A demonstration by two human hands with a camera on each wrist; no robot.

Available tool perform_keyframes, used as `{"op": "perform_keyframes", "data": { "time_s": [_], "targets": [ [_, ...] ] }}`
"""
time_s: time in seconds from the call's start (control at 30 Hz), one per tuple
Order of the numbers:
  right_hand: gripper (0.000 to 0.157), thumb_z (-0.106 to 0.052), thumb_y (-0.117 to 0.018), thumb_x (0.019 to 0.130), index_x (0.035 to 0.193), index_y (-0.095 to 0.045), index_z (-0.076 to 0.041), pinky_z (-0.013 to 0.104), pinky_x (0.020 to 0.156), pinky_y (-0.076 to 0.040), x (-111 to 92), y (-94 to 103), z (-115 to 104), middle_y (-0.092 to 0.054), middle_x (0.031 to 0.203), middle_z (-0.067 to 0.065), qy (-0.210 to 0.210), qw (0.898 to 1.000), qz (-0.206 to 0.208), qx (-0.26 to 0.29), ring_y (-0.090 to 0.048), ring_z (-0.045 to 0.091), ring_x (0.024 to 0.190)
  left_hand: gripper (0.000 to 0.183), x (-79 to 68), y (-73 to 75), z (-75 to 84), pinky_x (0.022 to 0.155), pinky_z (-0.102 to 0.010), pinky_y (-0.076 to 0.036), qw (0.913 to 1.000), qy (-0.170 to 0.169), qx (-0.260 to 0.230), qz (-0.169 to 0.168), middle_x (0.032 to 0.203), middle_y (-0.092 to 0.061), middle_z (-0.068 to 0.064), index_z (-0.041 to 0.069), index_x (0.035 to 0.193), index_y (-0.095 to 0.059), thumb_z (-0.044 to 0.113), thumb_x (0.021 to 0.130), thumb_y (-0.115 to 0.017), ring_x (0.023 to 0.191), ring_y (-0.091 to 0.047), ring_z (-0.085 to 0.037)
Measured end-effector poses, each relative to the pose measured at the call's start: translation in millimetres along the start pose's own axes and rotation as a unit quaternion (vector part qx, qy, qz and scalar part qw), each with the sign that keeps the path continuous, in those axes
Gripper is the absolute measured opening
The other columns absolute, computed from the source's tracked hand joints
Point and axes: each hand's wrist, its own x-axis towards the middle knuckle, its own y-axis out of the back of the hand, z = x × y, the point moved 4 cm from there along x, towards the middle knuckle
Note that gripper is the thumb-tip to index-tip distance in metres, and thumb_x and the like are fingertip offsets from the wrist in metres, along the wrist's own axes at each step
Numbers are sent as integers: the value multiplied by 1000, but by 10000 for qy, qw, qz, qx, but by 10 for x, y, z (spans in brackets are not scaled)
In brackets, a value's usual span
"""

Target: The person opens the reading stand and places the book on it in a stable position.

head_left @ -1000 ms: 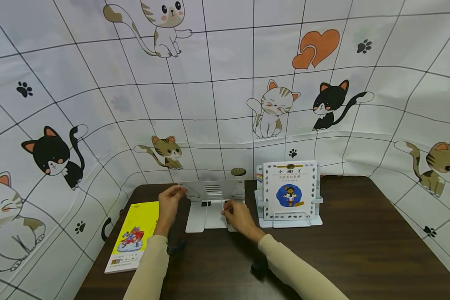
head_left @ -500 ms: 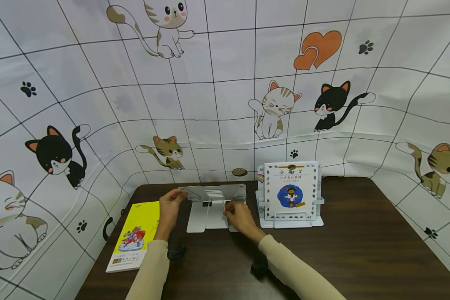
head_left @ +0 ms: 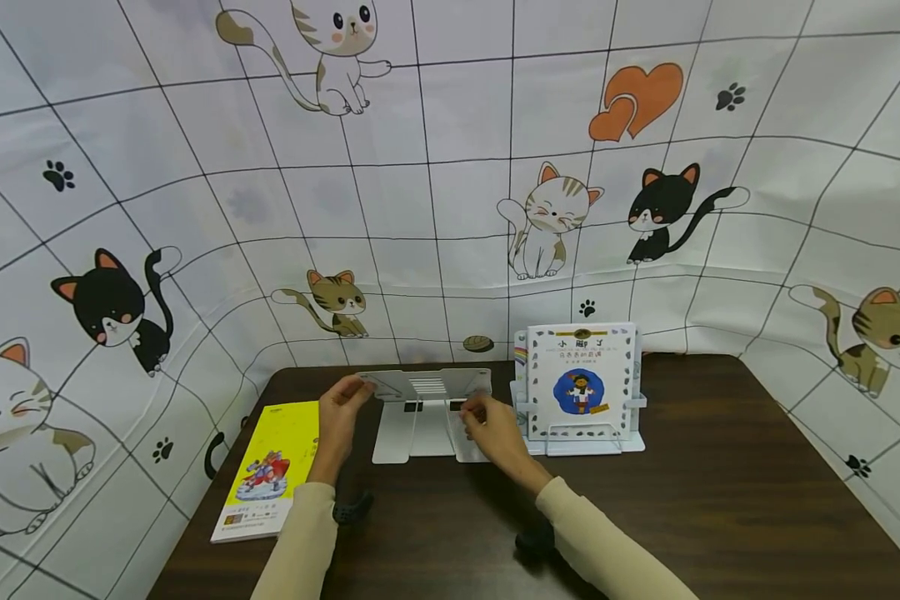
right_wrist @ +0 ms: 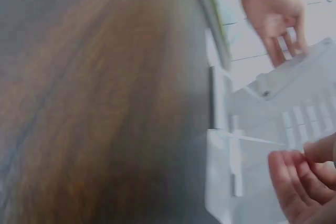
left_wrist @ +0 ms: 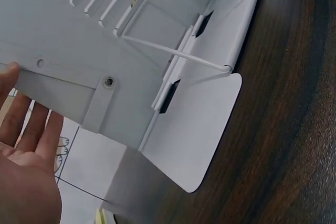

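A white folding book stand (head_left: 431, 437) stands on the table with its back towards me. Its back panel (left_wrist: 68, 45) is raised and carries a row of slots. From the base, a bent wire support (left_wrist: 178, 54) reaches up to those slots. My left hand (head_left: 339, 417) pinches the panel's left edge, the thumb on the near face and the fingers behind. Near the panel's lower right side is my right hand (head_left: 501, 433), fingers loosely curled, with nothing seen between them. In the right wrist view the right hand (right_wrist: 310, 187) is beside the stand; its image is blurred.
Right of this stand, a second light stand (head_left: 633, 442) holds an upright white picture book (head_left: 581, 354). A yellow book (head_left: 266, 467) lies flat at the left. The dark wooden table (head_left: 720, 467) ends at a cat-print cloth backdrop (head_left: 450, 208).
My right hand has come off the wire support and moved slightly to the right. The panel tipped slightly, then held still; my left hand keeps its grip on the edge.
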Motion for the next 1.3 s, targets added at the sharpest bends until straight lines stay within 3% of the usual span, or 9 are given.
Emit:
{"op": "perform_keyframes", "data": {
  "time_s": [0.13,0.23,0.3,0.47,0.73,1.03,1.3],
  "targets": [
    [7,-2,-73,98,104,-69,1,22,61,-56,-34,268,-157,-73,86,11,592,9940,921,-68,-70,17,69,25,-41,56,33,96,-17,-54,9999,-39,-35,110,101,-76,15,-9,120,-71,9,102,-72,99,-69,-6],
    [17,0,-77,95,109,-67,2,31,68,-60,-51,459,-299,-70,94,13,1203,9787,1643,-262,-70,22,79,26,-45,88,83,96,-17,-54,9997,-151,-58,161,103,-76,15,-9,121,-71,9,102,-72,99,-69,-7],
    [24,1,-79,93,114,-67,2,38,76,-63,-38,536,-380,-68,105,15,1565,9698,1834,-372,-70,26,88,26,-35,97,121,95,-16,-54,9994,-264,-9,203,102,-75,15,-9,120,-71,8,101,-73,98,-68,-6],
    [25,-1,-80,93,116,-72,-4,41,84,-59,30,558,-456,-67,117,13,2093,9597,1696,-804,-67,26,98,22,-22,77,160,89,-14,-55,9986,-399,156,316,98,-75,16,-8,116,-74,7,100,-75,93,-68,-5],
    [10,2,-74,97,105,-74,-4,41,84,-59,85,531,-492,-71,105,11,2285,9503,1875,-974,-70,27,99,19,-43,48,158,92,-15,-56,9986,-433,133,262,99,-77,12,-7,114,-76,4,99,-75,94,-70,-3],
    [10,3,-75,96,104,-73,-2,45,85,-60,171,534,-490,-73,104,13,2235,9512,1849,-1056,-70,30,100,14,-116,95,191,90,-14,-56,9972,-591,258,370,96,-75,11,-7,110,-78,0,98,-74,91,-69,-4],
    [8,2,-72,98,104,-74,-3,49,88,-59,363,558,-480,-75,105,13,2055,9567,1576,-1328,-72,33,101,11,-310,109,276,86,-15,-59,9968,-735,261,154,97,-73,11,-10,105,-78,-7,95,-74,90,-70,-5]
  ]
}}
